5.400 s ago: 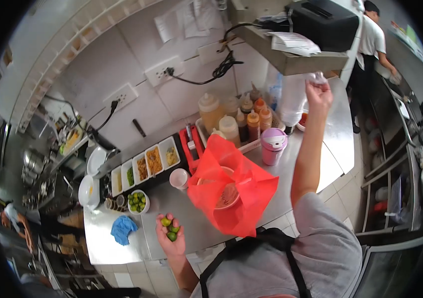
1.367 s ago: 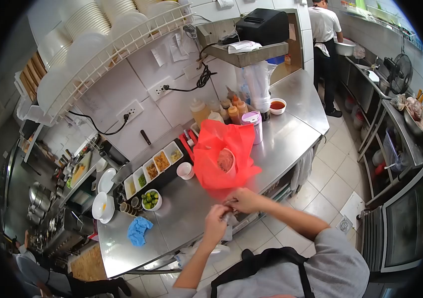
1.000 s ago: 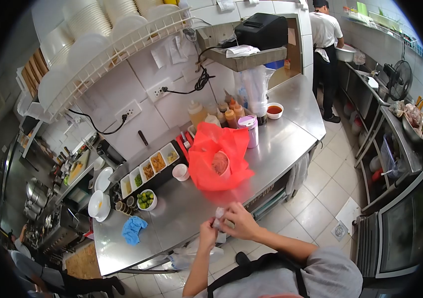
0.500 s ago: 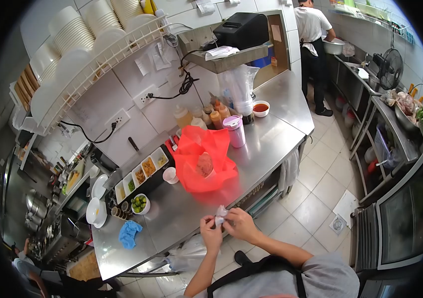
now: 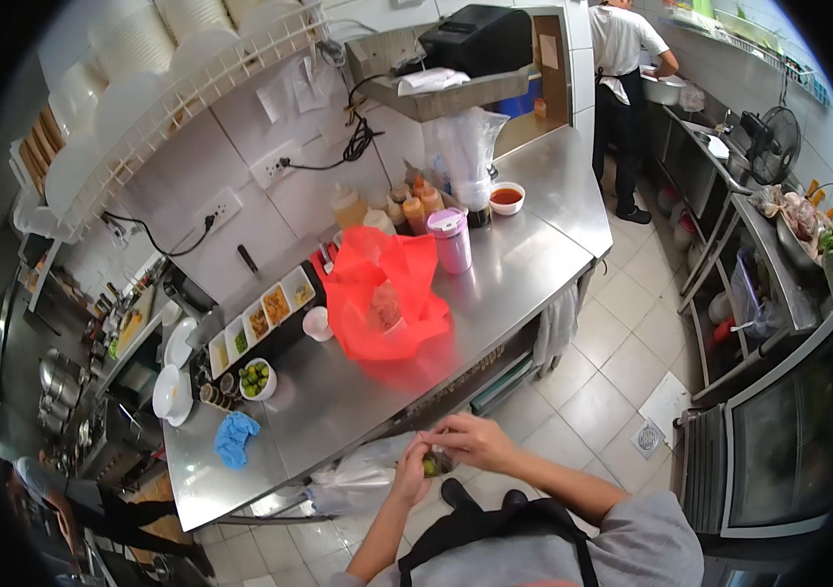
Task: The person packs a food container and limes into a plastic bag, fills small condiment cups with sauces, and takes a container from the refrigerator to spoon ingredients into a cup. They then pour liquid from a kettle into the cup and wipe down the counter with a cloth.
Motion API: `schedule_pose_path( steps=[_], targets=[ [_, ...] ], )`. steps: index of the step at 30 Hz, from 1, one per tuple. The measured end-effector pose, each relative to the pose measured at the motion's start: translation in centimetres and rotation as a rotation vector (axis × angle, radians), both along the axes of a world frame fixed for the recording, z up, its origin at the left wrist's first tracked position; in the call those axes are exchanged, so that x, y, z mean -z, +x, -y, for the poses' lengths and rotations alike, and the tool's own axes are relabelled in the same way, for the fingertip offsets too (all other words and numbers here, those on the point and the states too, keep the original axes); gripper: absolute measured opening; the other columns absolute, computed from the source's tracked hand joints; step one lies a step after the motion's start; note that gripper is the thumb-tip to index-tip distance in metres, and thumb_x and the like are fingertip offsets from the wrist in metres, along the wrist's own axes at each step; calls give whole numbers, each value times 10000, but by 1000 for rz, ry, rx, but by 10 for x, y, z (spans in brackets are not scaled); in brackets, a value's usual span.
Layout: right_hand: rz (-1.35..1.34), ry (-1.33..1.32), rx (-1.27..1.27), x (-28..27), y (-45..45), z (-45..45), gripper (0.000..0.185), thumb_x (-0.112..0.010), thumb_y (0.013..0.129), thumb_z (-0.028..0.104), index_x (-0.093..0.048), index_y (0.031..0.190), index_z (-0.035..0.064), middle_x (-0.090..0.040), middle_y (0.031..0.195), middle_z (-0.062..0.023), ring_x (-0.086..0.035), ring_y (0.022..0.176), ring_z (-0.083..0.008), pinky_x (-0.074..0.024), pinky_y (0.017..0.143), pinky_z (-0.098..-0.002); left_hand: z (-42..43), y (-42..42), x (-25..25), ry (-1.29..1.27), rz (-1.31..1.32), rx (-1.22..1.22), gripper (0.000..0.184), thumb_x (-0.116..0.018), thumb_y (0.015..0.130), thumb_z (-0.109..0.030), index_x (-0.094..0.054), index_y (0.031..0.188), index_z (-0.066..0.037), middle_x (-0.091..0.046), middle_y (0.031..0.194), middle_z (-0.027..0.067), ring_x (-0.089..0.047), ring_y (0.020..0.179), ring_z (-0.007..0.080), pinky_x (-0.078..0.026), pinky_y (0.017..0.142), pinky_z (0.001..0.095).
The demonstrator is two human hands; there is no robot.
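Observation:
My left hand [image 5: 411,474] and my right hand [image 5: 476,442] meet in front of the counter's near edge, fingertips pinched together. Between them is a small plastic bag [image 5: 430,464] with something green in it, partly hidden by the fingers. On the steel counter [image 5: 338,406] beyond stands an open red plastic bag [image 5: 367,323], its contents showing pinkish through the opening. Left of it are a small pink cup [image 5: 317,324] and a white bowl of green citrus fruits [image 5: 259,380]. A pink lidded tumbler [image 5: 451,242] stands behind it, to the right.
A blue cloth [image 5: 236,439] lies near the counter's left end. White trays of toppings [image 5: 260,323] line the wall side. Sauce bottles [image 5: 414,210] and a bowl of red sauce [image 5: 507,199] stand at the back. A person [image 5: 622,98] works at the far right; another person [image 5: 54,504] is lower left.
My hands have moved slightly down, closer to my body, and the small bag now hangs lower between them with green showing. The whole view has shifted a little; the counter items stay put.

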State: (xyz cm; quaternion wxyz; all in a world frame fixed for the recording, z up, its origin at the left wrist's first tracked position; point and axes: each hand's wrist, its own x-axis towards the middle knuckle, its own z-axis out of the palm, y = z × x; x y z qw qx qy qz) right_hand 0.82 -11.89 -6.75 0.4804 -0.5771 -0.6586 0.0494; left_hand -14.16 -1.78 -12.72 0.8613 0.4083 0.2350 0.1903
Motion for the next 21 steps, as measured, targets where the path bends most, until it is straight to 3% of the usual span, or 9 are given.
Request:
schedule_pose_path(
  steps=[2,4,6,8,12,14,16,19,21],
  targets=[
    [68,75,-58,2,11,-6,272,-633,671,34,-643,941,70,-567,829,-69,-560,766,-231,-480,657,-323,4,3,-29,-6,-62,-12,217,-399,923,-110,-492,1108,-43,-497,1066,15,-466,991,90,-393,860,253],
    [30,203,-18,-1,26,-19,254,-659,649,15,-649,900,54,-581,827,-81,-554,732,-240,-479,652,-315,2,8,-62,522,-72,43,165,-393,939,-128,-503,1035,-51,-499,935,-4,-467,869,68,-403,739,224],
    [-129,81,194,-63,39,-12,268,-668,624,-29,-654,881,48,-597,837,-96,-563,739,-239,-479,654,-302,-23,-1,-84,769,-228,245,138,-391,939,-116,-485,1010,-44,-456,798,-27,-425,730,58,-366,637,207],
    [-211,175,200,-82,35,-20,322,-612,653,-106,-623,943,34,-622,809,-55,-601,824,-173,-474,677,-268,-27,8,-107,776,-74,114,142,-387,940,-112,-489,1006,-38,-416,720,-50,-373,646,52,-335,588,200],
    [-834,-37,3,-104,5,-49,288,-637,711,-41,-595,991,15,-600,813,-105,-566,749,-163,-452,588,-273,-61,57,-141,1170,176,-150,154,-439,915,-99,-483,1036,-13,-443,898,81,-435,821,155,-366,719,275],
    [-652,-30,144,-112,34,-81,270,-620,736,-33,-575,1000,5,-596,798,-119,-568,729,-155,-451,581,-272,-103,87,-139,1389,268,-355,275,-533,876,-180,-469,1089,-19,-431,1021,156,-431,1003,230,-362,808,357],
    [-307,139,389,-125,55,-126,230,-609,742,-17,-575,970,-6,-588,771,-136,-586,698,-174,-458,593,-279,-139,100,-155,1686,-197,-744,389,-601,824,-269,-479,1112,-38,-458,1080,153,-446,1078,276,-357,854,422],
    [105,-16,313,-115,76,-189,210,-602,758,14,-572,965,-12,-589,760,-145,-594,695,-174,-462,616,-292,-211,106,-130,1754,-554,-593,279,-607,821,-240,-541,994,-31,-527,1027,144,-528,891,296,-414,785,374],
    [59,-203,231,-84,78,-217,202,-599,763,27,-579,961,-1,-604,791,-146,-593,700,-196,-459,636,-296,-224,99,-124,1584,-401,-617,240,-609,817,-227,-548,922,-20,-550,915,156,-530,780,316,-418,686,370]
  ],
)
